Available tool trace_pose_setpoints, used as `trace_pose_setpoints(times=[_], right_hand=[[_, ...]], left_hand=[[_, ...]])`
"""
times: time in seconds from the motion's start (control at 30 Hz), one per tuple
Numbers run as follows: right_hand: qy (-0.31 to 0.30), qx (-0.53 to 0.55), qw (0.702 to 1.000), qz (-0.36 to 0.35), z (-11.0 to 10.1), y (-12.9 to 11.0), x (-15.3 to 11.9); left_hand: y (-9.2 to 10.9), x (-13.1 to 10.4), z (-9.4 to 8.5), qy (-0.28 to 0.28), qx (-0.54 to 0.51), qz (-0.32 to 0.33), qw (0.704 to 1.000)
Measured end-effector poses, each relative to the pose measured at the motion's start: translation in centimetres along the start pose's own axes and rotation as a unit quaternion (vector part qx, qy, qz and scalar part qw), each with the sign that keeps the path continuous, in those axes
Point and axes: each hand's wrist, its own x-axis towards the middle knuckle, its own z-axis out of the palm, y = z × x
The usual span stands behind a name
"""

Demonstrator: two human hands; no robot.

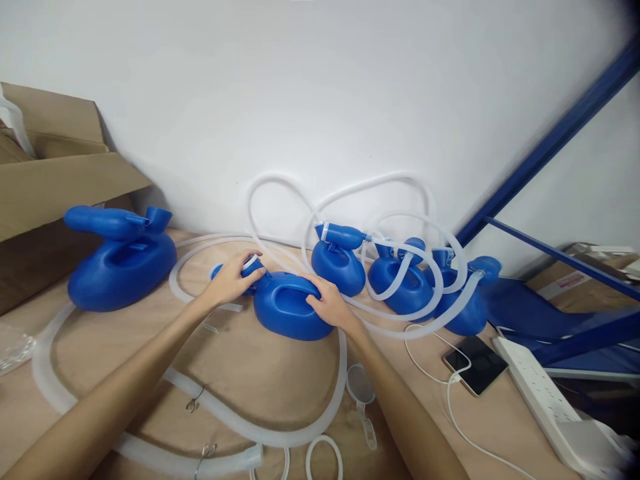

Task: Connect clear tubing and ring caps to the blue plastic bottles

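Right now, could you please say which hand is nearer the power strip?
Right. The right hand grips the blue bottle, left of the power strip; the left hand, at the bottle's neck, is farther left.

Bottle [287, 325] on table [255, 370], carton [55, 190] left, power strip [533, 387] right, wall [325, 87] behind

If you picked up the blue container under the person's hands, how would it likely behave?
The blue container seems stiff: its sides show no dents near the right hand. Its smooth, shiny surface may be slippery, though the handle should help. Its rounded ends could let it rock if pushed.
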Motion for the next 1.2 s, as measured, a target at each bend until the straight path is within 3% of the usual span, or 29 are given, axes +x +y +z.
trace_pose_setpoints(times=[0.27,0.57,0.9,1.03,1.2], right_hand=[[0.000,0.009,1.000,0.000,-0.2,0.0,-0.1],[-0.005,0.002,1.000,0.005,-0.1,0.6,0.0],[0.002,0.011,1.000,-0.006,0.0,0.4,-0.1],[0.003,0.007,1.000,-0.002,0.0,0.4,-0.1],[-0.012,0.010,1.000,0.003,-0.2,0.3,0.0]], left_hand=[[-1.3,-0.5,0.9,0.070,0.107,0.009,0.992],[-1.8,0.0,1.8,0.072,0.016,0.059,0.996],[-1.6,-0.6,1.3,0.087,0.064,0.046,0.993],[-1.4,-0.5,0.9,0.068,0.073,0.034,0.994],[-1.6,-0.1,0.9,0.036,0.017,0.076,0.996]])
